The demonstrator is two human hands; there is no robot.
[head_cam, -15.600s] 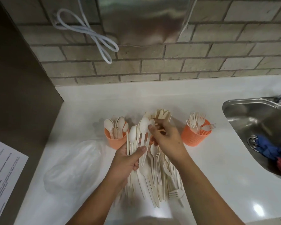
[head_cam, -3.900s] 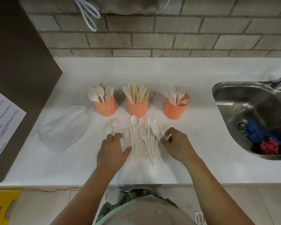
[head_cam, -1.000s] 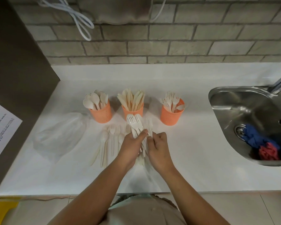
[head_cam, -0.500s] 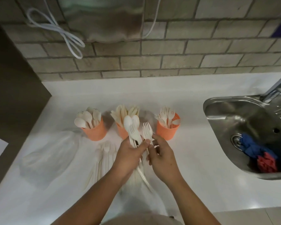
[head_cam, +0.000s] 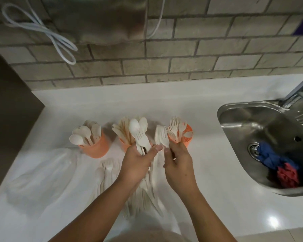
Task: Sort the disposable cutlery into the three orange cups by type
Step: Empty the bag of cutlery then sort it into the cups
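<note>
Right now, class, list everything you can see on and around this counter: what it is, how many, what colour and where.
cups: three, orange, in a row on the counter
spoons: several, cream, left cup
knives: several, cream, middle cup
forks: several, cream, right cup
loose cutlery: a pile, cream, counter in front of the cups
plastic bag: one, clear, counter's left
sink: one, steel, right
cloths: two, blue and red, in the sink
tap: one, steel, above the sink
cable: one, white, on the brick wall
left hand: grips a mixed cream bunch
right hand: pinches a blurred fork
</note>
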